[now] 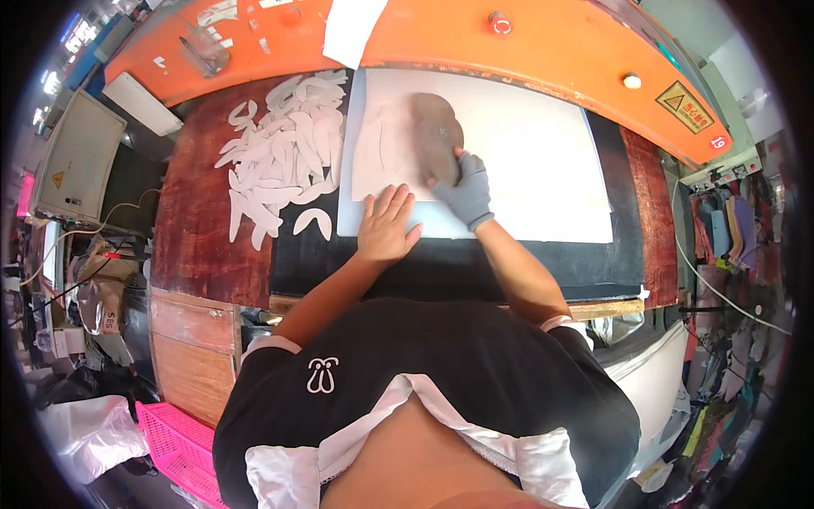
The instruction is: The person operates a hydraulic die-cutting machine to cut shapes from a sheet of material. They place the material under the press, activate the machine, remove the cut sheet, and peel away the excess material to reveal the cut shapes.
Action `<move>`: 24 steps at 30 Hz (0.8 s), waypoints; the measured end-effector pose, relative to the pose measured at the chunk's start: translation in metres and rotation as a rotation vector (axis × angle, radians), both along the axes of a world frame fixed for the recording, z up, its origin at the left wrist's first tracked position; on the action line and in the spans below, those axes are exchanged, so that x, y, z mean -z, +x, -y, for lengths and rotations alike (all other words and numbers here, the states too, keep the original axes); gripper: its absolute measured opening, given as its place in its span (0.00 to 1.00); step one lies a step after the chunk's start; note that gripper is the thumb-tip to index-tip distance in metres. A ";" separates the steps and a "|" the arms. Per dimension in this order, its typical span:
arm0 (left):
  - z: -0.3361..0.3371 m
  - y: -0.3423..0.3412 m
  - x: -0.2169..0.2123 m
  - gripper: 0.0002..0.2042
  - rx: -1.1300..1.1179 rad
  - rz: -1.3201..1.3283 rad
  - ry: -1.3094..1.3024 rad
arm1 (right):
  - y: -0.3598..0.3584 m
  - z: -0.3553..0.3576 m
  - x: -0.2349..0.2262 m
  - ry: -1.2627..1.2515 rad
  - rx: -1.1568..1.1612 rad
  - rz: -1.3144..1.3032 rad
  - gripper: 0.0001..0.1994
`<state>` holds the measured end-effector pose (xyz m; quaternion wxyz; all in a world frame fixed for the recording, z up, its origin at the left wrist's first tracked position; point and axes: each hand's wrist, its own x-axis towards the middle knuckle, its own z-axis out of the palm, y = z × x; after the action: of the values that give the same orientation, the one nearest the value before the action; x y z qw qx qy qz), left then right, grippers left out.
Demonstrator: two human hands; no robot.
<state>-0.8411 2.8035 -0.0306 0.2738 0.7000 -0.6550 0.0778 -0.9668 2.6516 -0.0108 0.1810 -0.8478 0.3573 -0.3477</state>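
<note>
Tilted over the white sheet (pixel 526 161) is a grey-brown cutting die (pixel 437 127), long and rounded, smeared by motion. My right hand (pixel 465 195), in a grey fingerless glove, grips its near right side. Fingers outstretched, my bare left hand (pixel 388 225) lies flat at the near left edge of the sheet. Thin curved cut lines show in the sheet just beyond that hand. Under the sheet is a pale blue board (pixel 348 222). Left of the board lies a loose heap of white crescent-shaped pieces (pixel 288 144), with a single crescent piece (pixel 314 222) apart from it.
An orange machine beam (pixel 407 42) spans the far side, with a red push button (pixel 500 23) and a white knob (pixel 632 81). Below lie a black mat (pixel 390 276) and reddish-brown table (pixel 195 204). A pink basket (pixel 182 450) stands at lower left; coloured materials (pixel 729 229) hang right.
</note>
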 end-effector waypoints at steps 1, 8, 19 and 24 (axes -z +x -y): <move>-0.008 -0.004 0.005 0.28 -0.012 -0.015 0.109 | -0.005 0.000 0.000 0.255 0.017 0.220 0.37; -0.021 -0.009 0.013 0.25 -0.015 -0.025 -0.018 | -0.059 0.010 -0.007 0.013 0.118 -0.063 0.37; -0.016 -0.001 0.012 0.27 0.032 0.043 -0.094 | -0.058 0.011 0.003 -0.104 0.097 -0.181 0.36; 0.001 0.013 0.012 0.32 0.078 0.068 -0.155 | -0.048 0.023 0.006 -0.154 0.100 -0.163 0.36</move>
<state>-0.8284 2.8030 -0.0428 0.3078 0.6477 -0.6825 0.1413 -1.0153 2.6282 -0.0166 0.0681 -0.8657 0.3852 -0.3125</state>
